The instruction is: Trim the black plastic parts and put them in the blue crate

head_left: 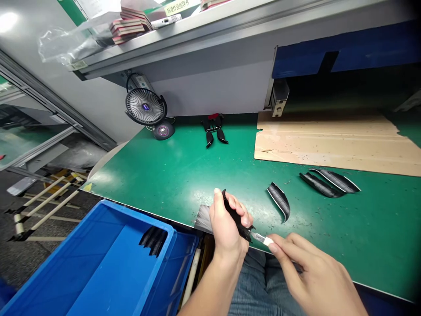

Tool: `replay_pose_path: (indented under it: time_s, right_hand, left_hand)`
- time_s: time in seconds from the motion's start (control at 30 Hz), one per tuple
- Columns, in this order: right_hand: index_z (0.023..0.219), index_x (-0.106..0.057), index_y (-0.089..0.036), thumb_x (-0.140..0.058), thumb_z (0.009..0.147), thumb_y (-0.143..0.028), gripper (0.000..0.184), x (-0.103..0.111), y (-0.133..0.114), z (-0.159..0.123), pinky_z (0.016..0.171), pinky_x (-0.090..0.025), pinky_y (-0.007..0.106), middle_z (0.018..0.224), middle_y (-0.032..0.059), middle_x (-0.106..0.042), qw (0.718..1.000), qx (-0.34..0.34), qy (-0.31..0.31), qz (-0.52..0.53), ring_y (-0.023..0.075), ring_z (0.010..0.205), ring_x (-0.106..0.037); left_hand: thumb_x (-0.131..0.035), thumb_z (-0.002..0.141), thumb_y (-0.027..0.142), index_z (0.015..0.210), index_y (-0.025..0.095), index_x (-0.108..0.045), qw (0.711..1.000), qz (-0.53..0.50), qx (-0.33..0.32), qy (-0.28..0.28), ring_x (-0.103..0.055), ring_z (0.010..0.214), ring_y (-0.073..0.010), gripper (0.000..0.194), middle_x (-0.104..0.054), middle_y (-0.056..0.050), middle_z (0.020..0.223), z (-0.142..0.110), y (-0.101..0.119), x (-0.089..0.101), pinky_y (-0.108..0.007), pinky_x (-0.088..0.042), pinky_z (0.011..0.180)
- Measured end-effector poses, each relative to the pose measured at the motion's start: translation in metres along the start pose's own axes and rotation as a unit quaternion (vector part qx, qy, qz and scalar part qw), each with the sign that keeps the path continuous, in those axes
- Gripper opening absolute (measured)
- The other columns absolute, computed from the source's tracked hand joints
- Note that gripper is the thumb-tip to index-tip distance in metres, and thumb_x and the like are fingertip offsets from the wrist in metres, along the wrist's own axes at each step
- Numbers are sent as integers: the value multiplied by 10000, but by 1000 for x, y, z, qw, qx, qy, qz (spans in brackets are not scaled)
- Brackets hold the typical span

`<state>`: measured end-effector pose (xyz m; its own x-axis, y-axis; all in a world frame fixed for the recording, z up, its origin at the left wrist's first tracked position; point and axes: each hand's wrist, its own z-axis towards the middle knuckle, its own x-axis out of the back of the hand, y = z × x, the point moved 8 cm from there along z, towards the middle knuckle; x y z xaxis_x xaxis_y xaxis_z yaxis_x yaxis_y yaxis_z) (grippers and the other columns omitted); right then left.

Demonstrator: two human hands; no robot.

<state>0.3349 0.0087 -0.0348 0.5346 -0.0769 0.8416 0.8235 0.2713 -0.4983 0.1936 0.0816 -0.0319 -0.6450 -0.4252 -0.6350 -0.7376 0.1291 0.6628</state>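
Observation:
My left hand (226,226) grips a slim, curved black plastic part (236,216) above the front edge of the green workbench (184,171). My right hand (307,267) pinches a small white-handled knife (262,239), whose metal tip meets the lower end of the black part. Beyond my hands, a similar curved black part with a silvery face (279,201) lies on the bench. Two more (330,183) lie side by side further right. A grey bristly piece (203,218) sits just left of my left hand, partly hidden by it.
A blue plastic crate (98,263) with black parts (153,240) inside stands at the lower left. Torn cardboard (329,140) covers the bench's far right. A small fan (144,106) and a black-and-red item (213,127) stand at the back, beneath a metal shelf (197,48).

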Motion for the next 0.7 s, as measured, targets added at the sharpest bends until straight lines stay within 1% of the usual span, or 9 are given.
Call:
replay_pose_path:
  time_s: [0.2, 0.33, 0.4, 0.43, 0.47, 0.5, 0.57, 0.63, 0.7]
  right_hand:
    - [1019, -646, -281, -364, 977, -378, 301, 10, -13, -1, 420, -331, 249, 662, -26, -555, 996, 17, 63, -59, 112, 479, -549]
    - [1101, -639, -231, -532, 918, -312, 227, 25, -22, -11, 528, -338, 300, 712, -9, -616, 978, 72, 148, -127, 140, 530, -534]
    - [1169, -613, -238, -611, 875, -257, 295, 31, -20, -16, 590, -383, 290, 781, -1, -652, 978, 96, 171, -72, 136, 580, -557]
    - [1178, -607, -244, -635, 859, -257, 321, 33, -16, -17, 603, -411, 276, 804, 4, -658, 981, 87, 172, -15, 134, 600, -573]
    - [1160, -614, -246, -649, 849, -282, 315, 33, -8, -16, 594, -438, 258, 815, 10, -658, 982, 55, 173, 53, 134, 610, -586]
    - [1112, -631, -242, -658, 838, -325, 287, 32, 1, -13, 566, -460, 241, 814, 16, -657, 978, 4, 170, 124, 135, 607, -596]
    - [974, -666, -227, -678, 801, -416, 257, 21, 17, -7, 485, -475, 213, 761, 16, -657, 953, -117, 145, 241, 139, 571, -605]
    - [882, -686, -213, -688, 766, -470, 282, 3, 18, 1, 431, -463, 204, 653, 1, -644, 920, -201, 95, 324, 136, 505, -580]
    - [842, -702, -200, -678, 756, -501, 314, -11, 9, 11, 440, -463, 213, 596, -2, -628, 891, -234, 46, 386, 139, 495, -564]
  left_hand:
    - [-423, 930, 422, 600, 178, -431, 1000, -13, 9, 15, -331, 328, -72, 410, -409, 40, 457, 1, -1, 1, -185, -273, 347]
    - [-423, 936, 382, 640, 179, -444, 996, -49, 38, 57, -362, 356, -66, 360, -422, 41, 501, 3, -5, 8, -173, -301, 352]
    - [-432, 933, 353, 667, 178, -452, 993, -76, 56, 72, -375, 368, -63, 319, -426, 43, 528, 5, -7, 12, -168, -315, 349]
    - [-439, 930, 335, 677, 177, -454, 990, -93, 69, 76, -380, 372, -60, 299, -428, 43, 541, 7, -9, 13, -164, -319, 345]
    - [-443, 928, 312, 685, 173, -456, 986, -115, 90, 81, -384, 375, -55, 280, -429, 43, 551, 8, -11, 14, -155, -323, 342]
    - [-441, 928, 288, 691, 167, -457, 979, -141, 118, 86, -389, 377, -46, 267, -427, 43, 557, 9, -15, 14, -143, -329, 341]
    - [-414, 934, 243, 694, 154, -457, 962, -183, 179, 98, -398, 377, -31, 260, -411, 46, 550, 8, -25, 11, -115, -347, 349]
    - [-378, 943, 217, 693, 148, -456, 950, -200, 215, 106, -402, 367, -24, 270, -396, 51, 531, 5, -33, 8, -100, -364, 354]
    - [-373, 942, 211, 691, 152, -453, 950, -197, 216, 108, -405, 354, -27, 270, -401, 53, 520, 4, -36, 5, -104, -368, 340]
